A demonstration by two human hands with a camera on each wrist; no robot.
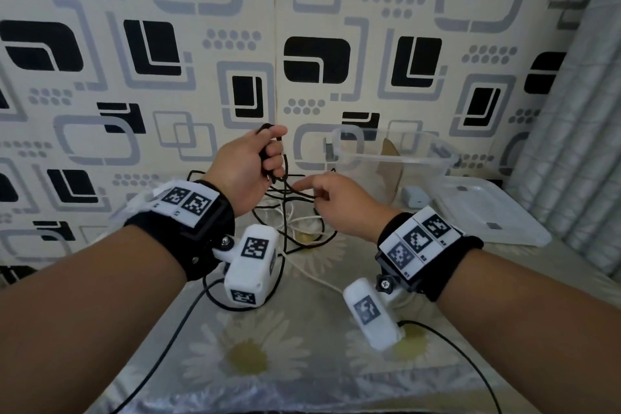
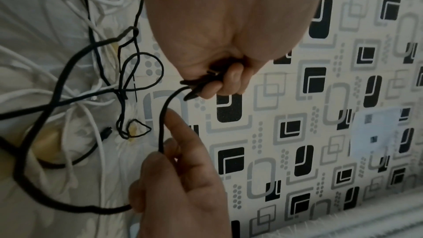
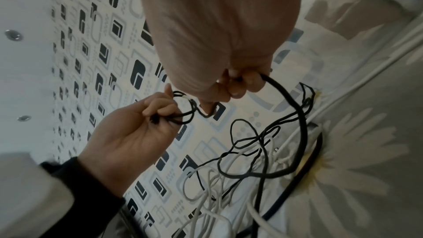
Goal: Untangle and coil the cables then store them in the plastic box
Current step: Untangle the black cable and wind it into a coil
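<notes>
My left hand [image 1: 265,158] is raised above the bed and grips a small coil of thin black cable [image 1: 268,131], its loops pinched between thumb and fingers [image 2: 228,80]. The same black cable [image 2: 163,124] runs down to my right hand [image 1: 322,198], which holds it in curled fingers with the index finger stretched out [image 3: 242,86]. Below both hands lies a tangle of black and white cables [image 1: 295,222] on the daisy-print sheet. The clear plastic box [image 1: 396,158] stands open at the back right, against the wall.
The box's lid [image 1: 487,212] lies flat to the right of the box, and a small white charger [image 1: 415,197] sits between them. A patterned wall [image 1: 168,60] closes the back. A curtain [image 1: 571,128] hangs at the right. Black leads [image 1: 174,326] from the wrist cameras trail across the sheet.
</notes>
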